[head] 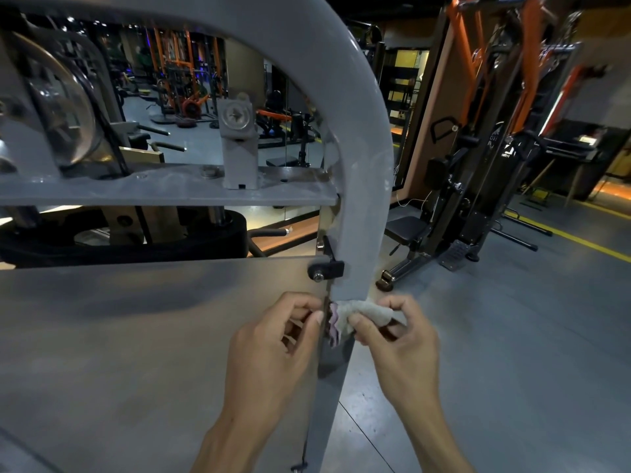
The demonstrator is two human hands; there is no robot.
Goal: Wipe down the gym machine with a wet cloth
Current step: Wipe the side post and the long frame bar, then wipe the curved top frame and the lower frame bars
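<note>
- Two hands meet at one grey cloth (367, 314), which is bunched and wrapped round the grey curved frame tube (362, 186) of the gym machine, low on its upright stretch.
- Pinkish-purple folds of the cloth hang at its left edge, just beside the tips of the left hand's fingers.
- Right hand (397, 339): fingers (392, 303) curled, thumb and forefinger pinching the cloth against the tube's right side; a corner of cloth sticks out past the knuckles.
- Left hand (273, 339): fingers (300, 302) curled in toward the palm, their tips at the thin edge of the clear shield panel (153, 336) where it meets the tube; they seem to pinch that edge or the cloth's end there, and which one I cannot tell.
- Just above both sets of fingers, a black bracket (329, 266) with a silver bolt fastens the panel to the tube.
- Higher up, well above the fingers, a flat grey crossbar (164, 192) joins the tube and carries a grey block (238, 145) with a large cross-head screw.
- Beyond the right hand's fingers, further into the room, stands a black cable machine (478, 165) with orange uprights and a small black seat (406, 228).
- Below the fingers lies the grey floor (495, 353), marked with a yellow line (580, 240) off to the right.
</note>
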